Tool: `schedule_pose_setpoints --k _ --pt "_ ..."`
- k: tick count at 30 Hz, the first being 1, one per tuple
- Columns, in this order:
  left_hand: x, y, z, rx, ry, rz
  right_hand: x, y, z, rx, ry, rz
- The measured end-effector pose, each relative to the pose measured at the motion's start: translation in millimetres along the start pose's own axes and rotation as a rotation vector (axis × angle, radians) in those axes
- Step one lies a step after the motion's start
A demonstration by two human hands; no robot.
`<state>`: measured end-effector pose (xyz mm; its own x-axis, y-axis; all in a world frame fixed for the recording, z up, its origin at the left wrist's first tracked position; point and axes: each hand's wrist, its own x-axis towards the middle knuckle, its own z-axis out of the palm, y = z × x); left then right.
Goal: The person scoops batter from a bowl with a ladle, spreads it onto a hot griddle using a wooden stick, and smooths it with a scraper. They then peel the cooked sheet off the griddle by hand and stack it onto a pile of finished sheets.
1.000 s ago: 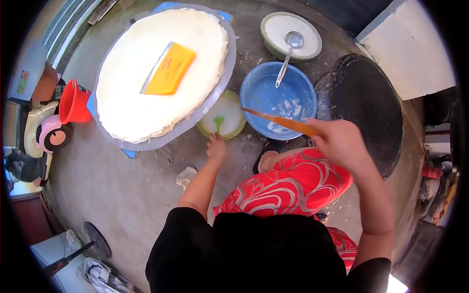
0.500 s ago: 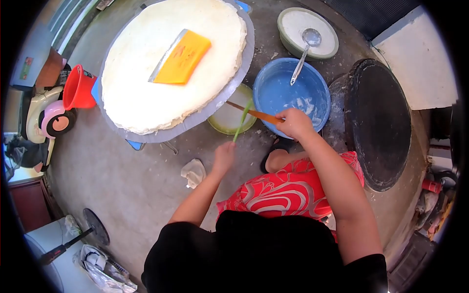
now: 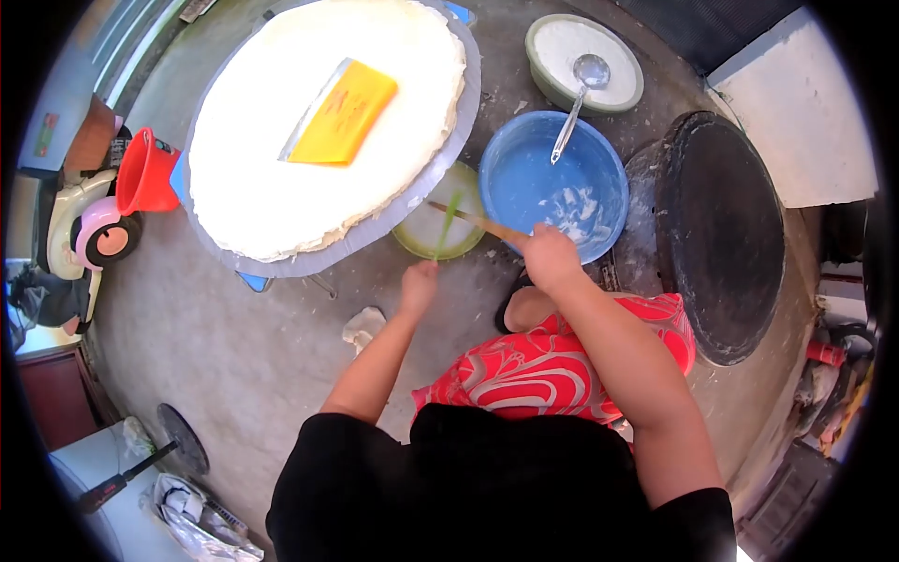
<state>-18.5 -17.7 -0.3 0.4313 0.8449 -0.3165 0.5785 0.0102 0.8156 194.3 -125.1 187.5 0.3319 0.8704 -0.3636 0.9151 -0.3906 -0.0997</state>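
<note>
My left hand [image 3: 419, 285] is closed round the lower end of a thin green strip [image 3: 449, 223], blurred by motion. In my right hand [image 3: 551, 255] is a flat wooden stick [image 3: 498, 229], gripped at its near end and pointing left. The stick's far part and the green strip cross over a yellow-green basin [image 3: 433, 245] of pale liquid. To the right of that basin stands a blue basin [image 3: 506, 178] with white residue inside. A metal ladle [image 3: 570, 122] reaches from over it to a green-rimmed basin [image 3: 537, 70] of white matter.
A thick stack of round pale sheets [image 3: 272, 103] lies on a grey round board [image 3: 461, 122], with a yellow scraper [image 3: 348, 117] on top. At right is a large black round griddle [image 3: 721, 244]. A red bucket [image 3: 145, 173] and a crumpled pale cloth [image 3: 363, 328] are on the left.
My left hand has moved slightly left and up, and the green strip has swung to a steeper angle. My right hand and the stick have shifted slightly left and down.
</note>
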Motion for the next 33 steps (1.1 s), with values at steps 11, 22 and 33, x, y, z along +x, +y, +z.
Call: schedule_pose_setpoints --k 11,22,33 --pt "21.2 11.1 3.6 0.608 0.113 0.119 -35.4 22.9 -61.9 0.246 -0.068 0.112" --pt "-4.8 125.7 6.9 -0.929 -0.286 -0.437 -49.6 -31.3 -23.7 0.914 -0.297 0.099" --pt "110.1 -34.0 -19.6 0.217 -0.128 0.061 -140.2 17.9 -87.5 0.905 0.228 -0.035"
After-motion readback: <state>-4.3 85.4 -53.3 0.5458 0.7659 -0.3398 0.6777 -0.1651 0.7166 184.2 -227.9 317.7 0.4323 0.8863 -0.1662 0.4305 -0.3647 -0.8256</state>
